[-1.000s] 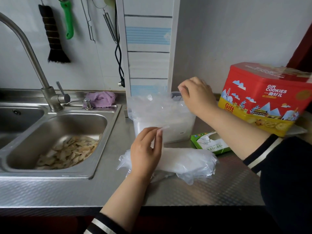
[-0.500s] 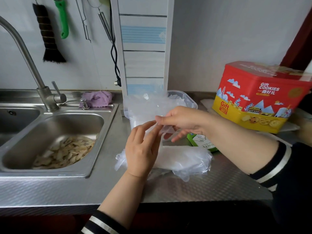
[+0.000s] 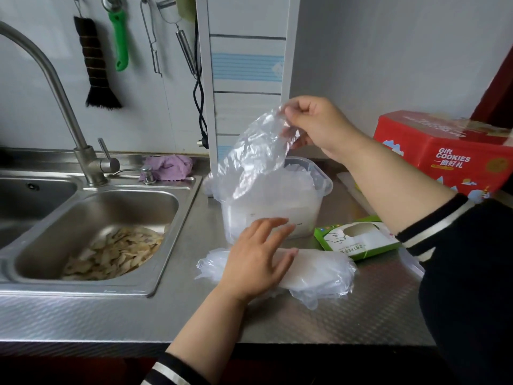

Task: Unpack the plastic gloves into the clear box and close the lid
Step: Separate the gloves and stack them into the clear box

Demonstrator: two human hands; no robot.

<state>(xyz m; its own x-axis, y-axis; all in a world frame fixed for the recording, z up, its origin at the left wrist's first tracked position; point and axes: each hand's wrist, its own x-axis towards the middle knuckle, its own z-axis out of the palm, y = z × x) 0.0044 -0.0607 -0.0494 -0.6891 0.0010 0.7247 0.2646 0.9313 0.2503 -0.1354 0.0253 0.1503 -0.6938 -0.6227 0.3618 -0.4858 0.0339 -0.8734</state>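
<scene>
My right hand [image 3: 316, 126] pinches one clear plastic glove [image 3: 255, 151] by its top edge and holds it up above the clear box [image 3: 322, 187]. The box stands open on the steel counter and is partly filled with white gloves. In front of the box lies a stack of plastic gloves [image 3: 319, 270] on the counter. My left hand [image 3: 258, 259] rests on the left part of that stack with its fingers spread. An empty green glove package [image 3: 358, 240] lies to the right of the box. No lid can be made out.
A steel sink [image 3: 91, 215] with pale peelings sits at the left, with a tap [image 3: 63, 95] behind it. A purple cloth [image 3: 168, 166] lies by the sink's rim. A red cookie tin [image 3: 444, 151] stands at the right. Utensils hang on the wall.
My right hand has pulled a single glove off the stack and lifted it up above the box. My left hand has flattened onto the stack.
</scene>
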